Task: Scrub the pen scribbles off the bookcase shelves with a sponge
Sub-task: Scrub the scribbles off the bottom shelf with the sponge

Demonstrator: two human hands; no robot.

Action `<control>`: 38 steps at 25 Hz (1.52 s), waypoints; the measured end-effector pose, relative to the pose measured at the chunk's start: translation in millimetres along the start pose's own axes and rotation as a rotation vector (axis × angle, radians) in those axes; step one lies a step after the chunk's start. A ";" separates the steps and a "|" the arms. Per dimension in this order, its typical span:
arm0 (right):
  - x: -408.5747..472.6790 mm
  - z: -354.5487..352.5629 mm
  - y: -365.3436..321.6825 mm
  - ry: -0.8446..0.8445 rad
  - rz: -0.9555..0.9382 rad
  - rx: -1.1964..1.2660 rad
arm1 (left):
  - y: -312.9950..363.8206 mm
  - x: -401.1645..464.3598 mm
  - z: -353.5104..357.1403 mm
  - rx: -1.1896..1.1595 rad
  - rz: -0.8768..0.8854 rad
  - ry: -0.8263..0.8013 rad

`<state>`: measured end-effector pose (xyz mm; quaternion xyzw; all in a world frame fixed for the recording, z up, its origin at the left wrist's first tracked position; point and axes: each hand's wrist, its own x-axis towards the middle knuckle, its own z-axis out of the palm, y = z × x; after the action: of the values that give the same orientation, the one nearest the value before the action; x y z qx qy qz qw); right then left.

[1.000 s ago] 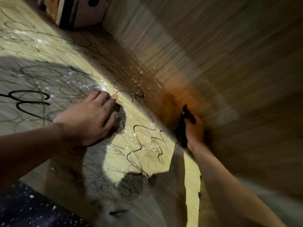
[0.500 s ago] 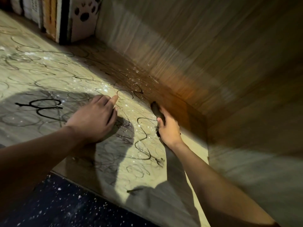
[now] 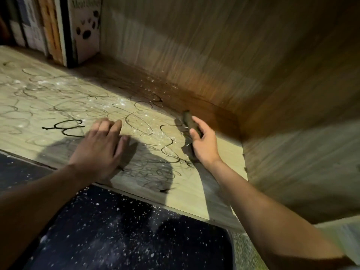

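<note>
Books (image 3: 58, 30) stand upright at the far left of the shelf (image 3: 224, 193), and from there the pale board runs right to the side wall, covered in pen scribbles (image 3: 70, 127). On the left the loops look faint and grey, with glistening wet specks among them, which suggests that stretch has had a first pass; one bold black squiggle there is not yet removed. The left hand (image 3: 101, 149) lies flat on the board near the front edge, fingers straight and spread, gripping nothing. Right of it, darker curls run from the middle of the shelf toward the near edge, plainly untouched or barely faded. Further right, the right hand (image 3: 204, 145) has its fingers curled round a dark sponge (image 3: 190, 121), held on edge just off the back corner, seemingly touching or just above the board. By this showing the job is perhaps under halfway: lines are lightened, none clearly gone, and the right half and the bold mark remain
</note>
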<state>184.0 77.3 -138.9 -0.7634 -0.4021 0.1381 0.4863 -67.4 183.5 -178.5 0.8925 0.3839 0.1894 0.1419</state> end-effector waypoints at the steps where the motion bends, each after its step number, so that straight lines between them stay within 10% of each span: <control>1: 4.1 -5.1 -0.6 0.114 0.041 -0.050 | -3.5 -5.2 -2.8 0.008 -0.025 0.011; 8: 18.7 3.4 8.9 -0.112 0.214 -0.797 | -0.5 -21.2 -12.2 -0.009 -0.083 0.043; 17: -26.7 29.7 -8.9 -0.267 -0.214 -0.450 | -4.9 -22.7 -9.9 0.008 -0.092 0.003; 21: -18.8 17.9 -8.6 -0.197 -0.093 -0.218 | -4.4 -21.6 -8.3 0.004 -0.105 0.000; 25: 2.3 26.4 0.7 0.014 0.059 -0.565 | -3.2 -22.1 -10.6 0.002 -0.115 0.007; 38: -59.5 20.6 -35.7 -0.640 -0.268 -0.316 | -1.7 -25.7 -14.5 -0.010 -0.140 -0.008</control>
<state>116.6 53.1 -129.2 -0.6880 -0.6462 0.2410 0.2261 -91.2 167.2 -172.3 0.8634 0.4441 0.1775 0.1608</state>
